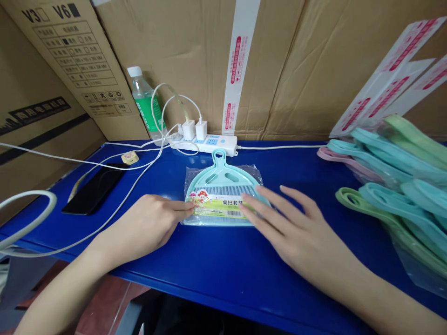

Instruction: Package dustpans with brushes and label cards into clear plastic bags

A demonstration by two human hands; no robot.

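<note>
A light-blue mini dustpan and brush set lies flat on the blue table in a clear plastic bag, its handle pointing away from me. Grey bristles show above a yellow-green label with red mushroom pictures. My left hand is closed at the left side of the bag, its finger and thumb appearing to pinch the edge by the label. Over the set's right side, my right hand is spread open, fingertips resting on or just above the label and bristles.
Several bagged dustpan sets in blue, green and pink are piled at the right. At the back stand a white power strip with chargers and a green-labelled bottle. A black phone and loose white cables lie left. Cardboard boxes wall the table.
</note>
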